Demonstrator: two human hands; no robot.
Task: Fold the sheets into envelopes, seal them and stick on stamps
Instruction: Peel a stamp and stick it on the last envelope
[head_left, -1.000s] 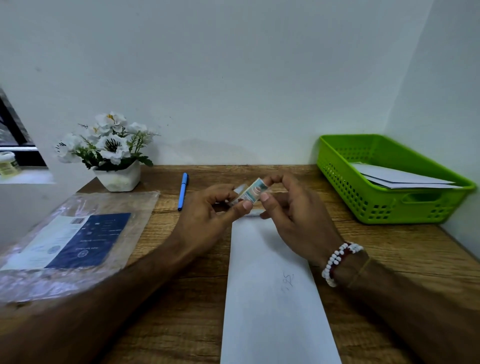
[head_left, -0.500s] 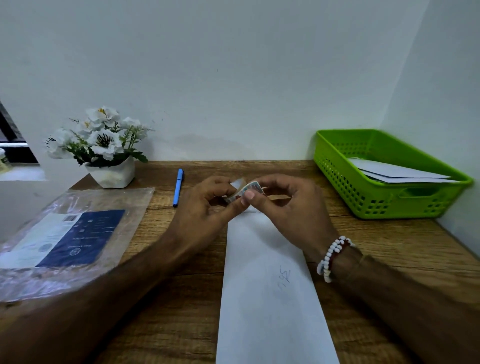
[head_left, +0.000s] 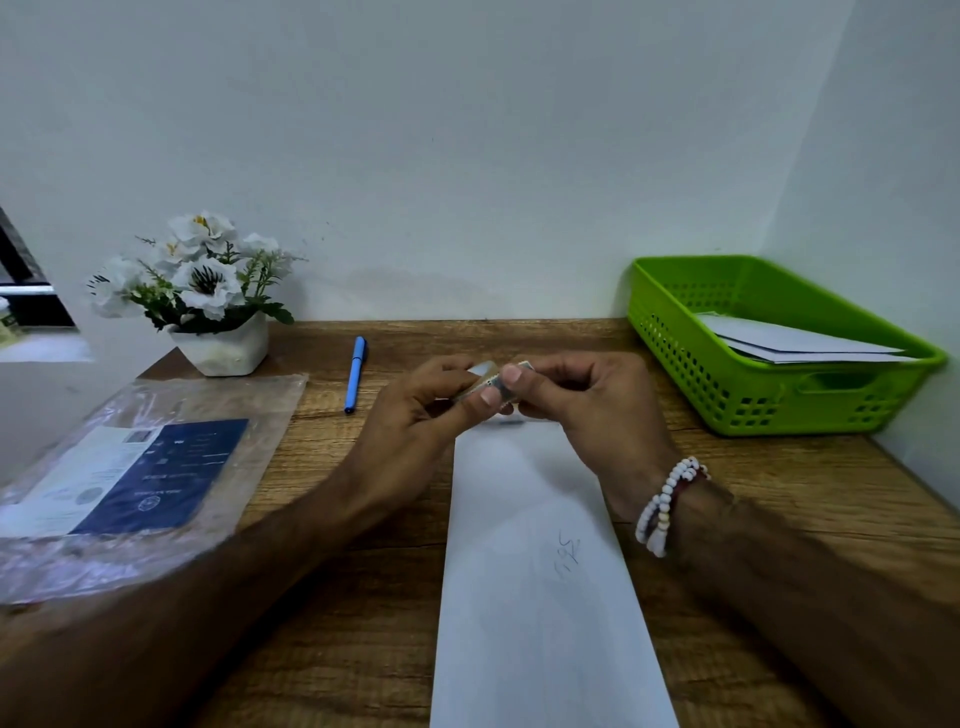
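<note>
Both hands are up over the far end of the envelope (head_left: 540, 571), with a small stamp (head_left: 491, 383) between them. The left hand (head_left: 415, 415) pinches the stamp from the left with its thumb and curled fingers. The right hand (head_left: 582, 400) pinches the other edge with thumb and forefinger, its other fingers curled in. The stamp's held just above the table (head_left: 363, 649); can't tell if it touches the envelope. The envelope lies flat, long way toward the camera, with a faint scribble on it. Beaded bracelet (head_left: 667, 501) on the right wrist. Off right, a green basket (head_left: 769, 410) holds white papers (head_left: 800, 345). On the left: a blue pen (head_left: 356, 374), white flowers (head_left: 202, 280) in a pot, and a plastic bag (head_left: 156, 467).
</note>
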